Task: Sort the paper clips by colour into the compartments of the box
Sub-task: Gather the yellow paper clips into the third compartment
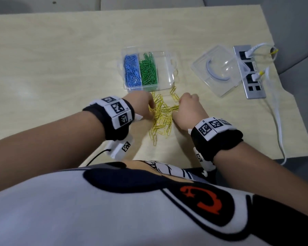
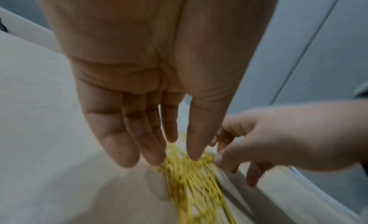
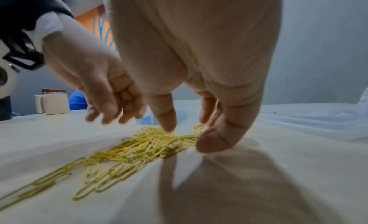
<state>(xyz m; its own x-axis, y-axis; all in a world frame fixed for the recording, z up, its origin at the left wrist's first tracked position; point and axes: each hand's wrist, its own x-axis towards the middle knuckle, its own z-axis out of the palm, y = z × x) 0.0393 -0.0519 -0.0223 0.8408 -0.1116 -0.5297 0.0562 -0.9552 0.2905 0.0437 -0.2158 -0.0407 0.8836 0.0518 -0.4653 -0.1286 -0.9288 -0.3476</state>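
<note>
Yellow paper clips (image 1: 161, 116) heaped on pale wooden table (image 1: 60, 68), grey floor (image 1: 292, 23) beyond.

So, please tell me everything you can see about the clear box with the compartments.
The box is clear plastic, rectangular, and stands open on the table, beyond the pile of yellow paper clips. It has three compartments: the left holds blue clips, the middle green clips, the right looks empty. Small tabs stick out at its sides. Neither hand touches it.
</note>
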